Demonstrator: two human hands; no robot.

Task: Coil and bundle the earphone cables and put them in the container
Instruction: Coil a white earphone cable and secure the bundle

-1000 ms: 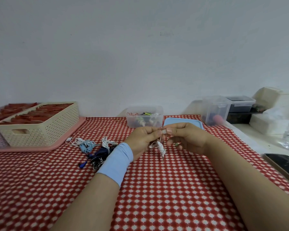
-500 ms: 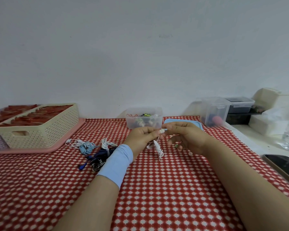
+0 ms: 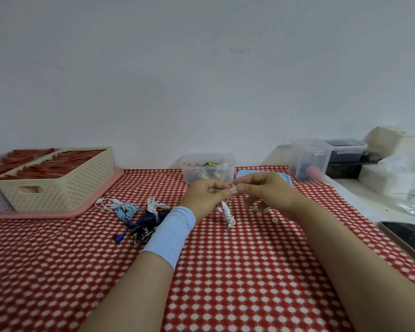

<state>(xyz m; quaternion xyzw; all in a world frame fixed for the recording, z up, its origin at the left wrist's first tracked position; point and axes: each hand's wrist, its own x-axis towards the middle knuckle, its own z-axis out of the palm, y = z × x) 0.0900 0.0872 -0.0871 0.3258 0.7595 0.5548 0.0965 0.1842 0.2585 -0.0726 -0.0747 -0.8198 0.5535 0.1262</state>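
I am holding the white earphone cable (image 3: 227, 210) up off the red checked cloth (image 3: 225, 271). It is hanging as a tight little twist between my hands, with its plug dangling at the bottom end. My left hand (image 3: 205, 196) is pinching the top of the twist with its fingers curled in. My right hand (image 3: 266, 191) is pinching the loose end right against it with thumb and forefinger, the other fingers drooping downward. The pinches are meeting just in front of the clear container (image 3: 189, 178), which is sitting open with several colourful bundles already inside, its blue lid (image 3: 243, 173) lying just beside it.

I am judging the wrap as nearly finished but not yet secured. If either pinch is loosening while I am tucking the end, the springy turns are likely going to unwind. Then the twist would drop to the cloth. A badly tucked tail could also let the bundle open up inside the container and tangle with the others. To my left, more earphones (image 3: 139, 219) are waiting in a heap near the cream basket (image 3: 58, 188).
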